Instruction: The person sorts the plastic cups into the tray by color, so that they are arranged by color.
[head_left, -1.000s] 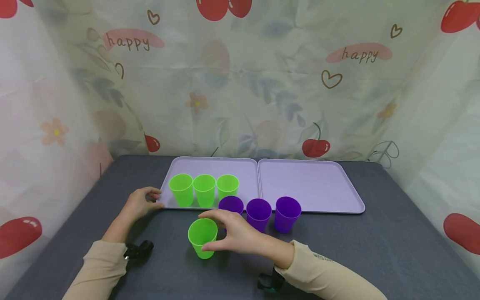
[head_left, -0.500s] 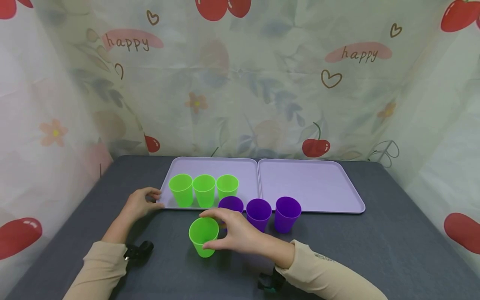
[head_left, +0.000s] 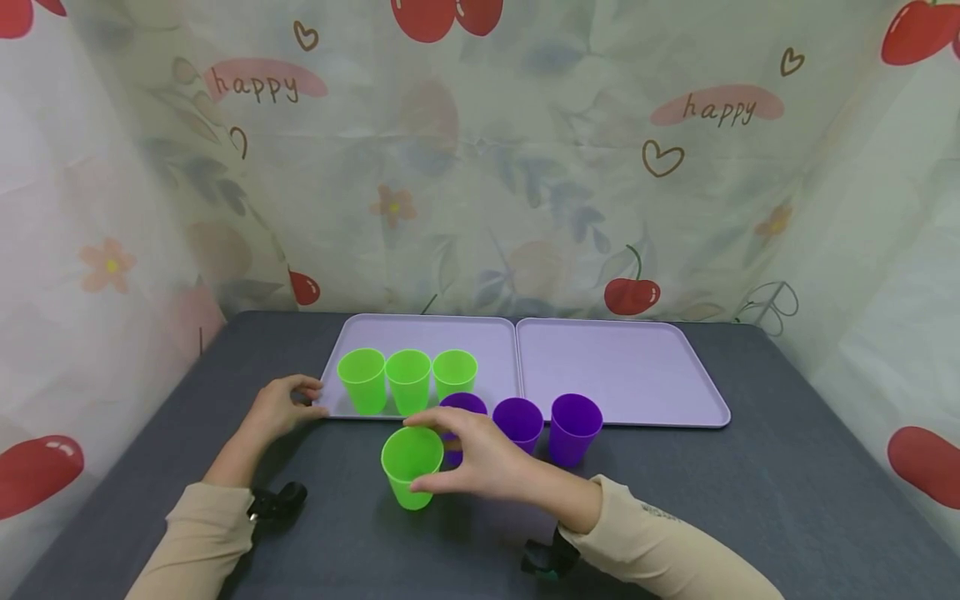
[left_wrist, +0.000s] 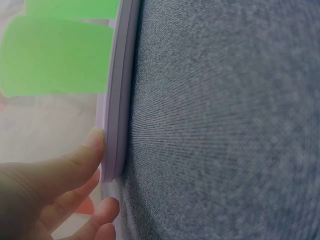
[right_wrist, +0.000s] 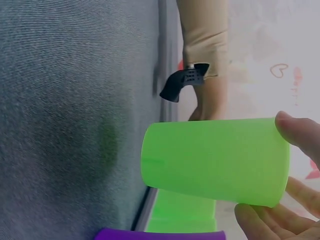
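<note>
Printed curtain (head_left: 480, 100) wraps the space at 9, 12 and 3 o'clock: cherries, hearts, "happy". Dark grey worktop (head_left: 712, 508) below it. Clock is the person's, 12 straight ahead.

Two pale lilac trays at the far side, edge to edge: left tray (head_left: 497, 350) toward 11, right tray (head_left: 607, 367) toward 1.

Hands well apart. Left hand (head_left: 279, 407) pinches the near-left corner of the left tray, thumb on the rim. Right hand (head_left: 483, 458) clasps a green cup between thumb and fingers, coming at it from 3 o'clock.

Purple cups (head_left: 576, 429), three, upright on the worktop before the trays, at about 2 o'clock from the held cup; nearest one partly behind the right hand. Three green cups (head_left: 408, 382) stand in a row in the left tray, around 12 from the held one.

Key relation, my call: held cup (head_left: 408, 471) hangs just off the worktop, long axis near vertical, mouth up, at 4 o'clock from the left hand; right hand nearer.
</note>
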